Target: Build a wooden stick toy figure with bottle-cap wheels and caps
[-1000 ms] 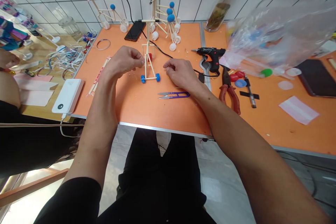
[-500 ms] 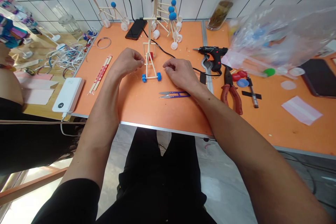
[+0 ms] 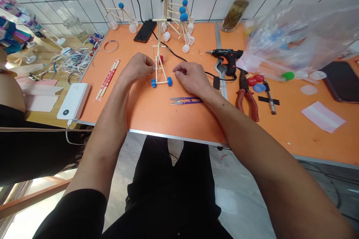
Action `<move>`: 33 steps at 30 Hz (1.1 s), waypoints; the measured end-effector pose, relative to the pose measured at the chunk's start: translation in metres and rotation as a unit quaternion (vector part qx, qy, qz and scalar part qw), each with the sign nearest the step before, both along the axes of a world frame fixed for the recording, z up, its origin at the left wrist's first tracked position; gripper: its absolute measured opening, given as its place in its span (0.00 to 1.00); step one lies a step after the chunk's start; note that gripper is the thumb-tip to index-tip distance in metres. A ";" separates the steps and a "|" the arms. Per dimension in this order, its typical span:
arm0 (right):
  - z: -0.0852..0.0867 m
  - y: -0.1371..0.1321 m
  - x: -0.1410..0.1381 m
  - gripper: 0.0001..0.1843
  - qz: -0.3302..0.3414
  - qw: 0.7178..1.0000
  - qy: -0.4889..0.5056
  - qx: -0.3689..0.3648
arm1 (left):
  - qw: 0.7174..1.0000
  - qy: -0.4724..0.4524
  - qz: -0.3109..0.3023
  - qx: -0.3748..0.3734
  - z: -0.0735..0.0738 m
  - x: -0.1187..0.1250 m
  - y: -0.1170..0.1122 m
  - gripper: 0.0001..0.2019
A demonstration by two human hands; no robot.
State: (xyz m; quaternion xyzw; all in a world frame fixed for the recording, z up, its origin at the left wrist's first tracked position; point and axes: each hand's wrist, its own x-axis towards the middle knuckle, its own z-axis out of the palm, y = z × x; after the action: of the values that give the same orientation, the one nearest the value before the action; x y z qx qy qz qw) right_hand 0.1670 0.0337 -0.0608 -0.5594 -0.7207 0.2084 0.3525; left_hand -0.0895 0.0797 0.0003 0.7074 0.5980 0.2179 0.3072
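Note:
A small wheeled model of light wooden sticks [image 3: 162, 70] stands upright on the orange table, with blue wheels at its near end and a red part in its middle. My left hand [image 3: 139, 68] is just left of it, fingers bent and tips drawn together beside its frame; whether they touch it or pinch something small is hidden. To the right, my right hand [image 3: 192, 76] rests on the table, apart from the model, its fingers loosely curved with a gap at the thumb and nothing held. Purple-handled thread snips [image 3: 183, 101] lie below that hand, partly covered by the wrist.
Further stick models [image 3: 174, 13] with blue balls stand by the tiled wall near a phone [image 3: 145, 31]. On the right lie a glue gun [image 3: 228, 58], pliers [image 3: 246, 97] and a plastic bag [image 3: 303, 33]. A power bank [image 3: 73, 101] and wrapped chopsticks [image 3: 108, 79] lie left.
My left hand has shifted very slightly right, towards the stick model. My right hand and the model have stayed almost where they were.

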 end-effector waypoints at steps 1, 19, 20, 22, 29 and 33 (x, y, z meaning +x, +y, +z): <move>0.001 0.000 -0.001 0.16 0.002 1.000 0.010 -0.001 | 1.000 -0.006 -0.005 0.005 -0.003 -0.001 0.002 0.06; -0.004 0.003 -0.005 0.08 0.012 0.995 0.101 0.006 | 0.997 -0.054 -0.045 0.022 -0.021 0.020 0.002 0.24; -0.005 0.004 -0.005 0.07 0.012 0.995 0.099 0.005 | 0.997 -0.053 -0.046 0.023 -0.020 0.022 0.002 0.24; -0.006 0.005 -0.005 0.06 0.013 0.995 0.096 0.006 | 0.997 -0.055 -0.054 0.025 -0.020 0.025 0.000 0.23; -0.007 0.007 -0.003 0.06 0.004 0.994 0.105 0.006 | 0.995 -0.039 -0.063 0.063 -0.025 0.032 0.001 0.20; -0.003 0.005 -0.002 0.06 0.003 0.995 0.102 0.002 | 0.992 -0.026 -0.064 0.110 -0.030 0.033 0.006 0.15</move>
State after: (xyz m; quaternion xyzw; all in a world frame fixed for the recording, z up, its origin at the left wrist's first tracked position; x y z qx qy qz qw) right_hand 0.1648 0.0388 -0.0641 -0.5325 -0.6832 0.2642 0.4241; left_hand -0.0561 0.0855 -0.0292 0.7675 0.5160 0.2806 0.2567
